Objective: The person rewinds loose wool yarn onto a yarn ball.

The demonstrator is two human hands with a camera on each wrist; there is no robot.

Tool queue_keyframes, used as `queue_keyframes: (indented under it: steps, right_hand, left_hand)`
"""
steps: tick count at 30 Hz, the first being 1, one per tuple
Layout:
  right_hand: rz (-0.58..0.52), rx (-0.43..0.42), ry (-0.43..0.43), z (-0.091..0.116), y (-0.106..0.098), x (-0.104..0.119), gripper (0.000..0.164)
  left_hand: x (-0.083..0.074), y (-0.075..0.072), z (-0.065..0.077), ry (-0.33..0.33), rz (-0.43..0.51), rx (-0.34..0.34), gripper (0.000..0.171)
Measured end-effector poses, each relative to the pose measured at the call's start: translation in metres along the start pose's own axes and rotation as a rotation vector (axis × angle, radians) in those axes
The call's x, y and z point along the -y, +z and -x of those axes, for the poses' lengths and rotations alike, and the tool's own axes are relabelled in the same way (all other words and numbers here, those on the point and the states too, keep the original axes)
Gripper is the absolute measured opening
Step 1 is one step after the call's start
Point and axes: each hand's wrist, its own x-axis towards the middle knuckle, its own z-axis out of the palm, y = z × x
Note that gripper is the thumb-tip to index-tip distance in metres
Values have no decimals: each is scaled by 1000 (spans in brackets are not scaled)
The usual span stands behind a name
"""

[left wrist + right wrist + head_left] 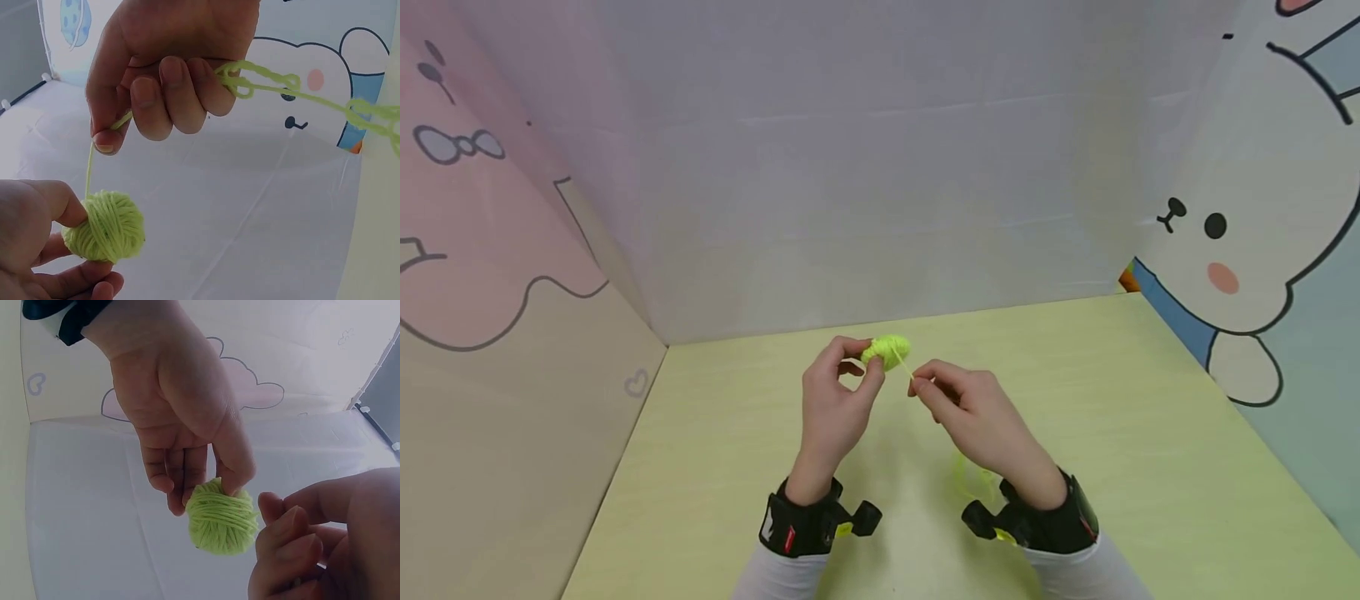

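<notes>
A small ball of yellow-green yarn (891, 352) is held up above the table between the thumb and fingers of my left hand (837, 408). From the ball a short taut strand (89, 169) runs to my right hand (981, 412), which pinches it between thumb and index finger. In the left wrist view the other right fingers (178, 94) are curled, and a looped tail of yarn (281, 87) trails away from them. The right wrist view shows the wound ball (222, 519) close beside the right fingertips.
Loose yarn (973, 479) hangs or lies below the right hand, near the wrist. The pale yellow table (715, 467) spreads under both hands. A whitish sheet (880, 208) stands behind it, with cartoon-printed panels (1247, 208) at the sides. Both wrists wear black camera bands (801, 521).
</notes>
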Motion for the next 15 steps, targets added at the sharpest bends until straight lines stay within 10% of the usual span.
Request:
queue_keyframes:
  steps: [15]
  right_hand:
    - [26,82,63,-3,7,-3,19]
  left_hand:
    - [-5,1,5,-62,171,8,13]
